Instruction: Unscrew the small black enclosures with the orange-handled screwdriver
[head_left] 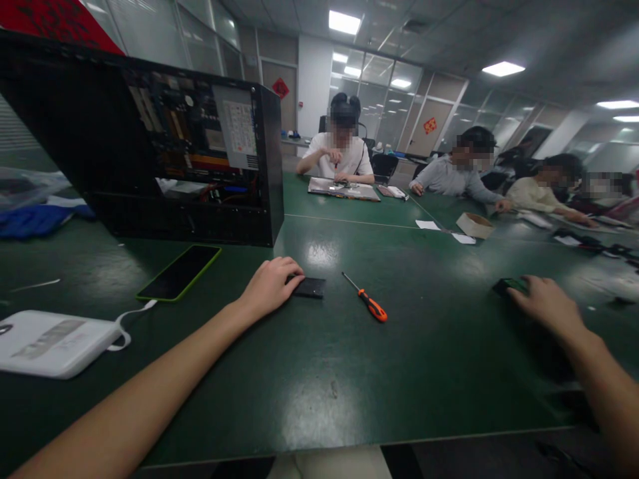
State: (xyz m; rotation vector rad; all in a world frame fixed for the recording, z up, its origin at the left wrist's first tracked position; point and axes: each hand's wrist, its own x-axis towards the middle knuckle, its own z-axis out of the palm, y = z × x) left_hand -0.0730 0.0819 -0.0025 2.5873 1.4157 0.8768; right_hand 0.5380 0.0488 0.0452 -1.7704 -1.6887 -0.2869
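My left hand (272, 283) rests on the green table with its fingers curled over one end of a flat black rectangular piece (313, 288). To the right of that piece lies a screwdriver (372, 305) with an orange and black handle, its tip pointing away to the left. Far to the right, my right hand (552, 307) grips a small black part with a green face (514, 286), close to the tabletop. Blur and the fingers hide what kind of part it is.
An opened black computer case (224, 219) stands at the left. In front of it lie a phone (182, 273) with a green edge and a white power bank (64, 346) with a cable. Several people sit across the table, one over a flat panel (344, 191). A tape roll (474, 226) lies beyond.
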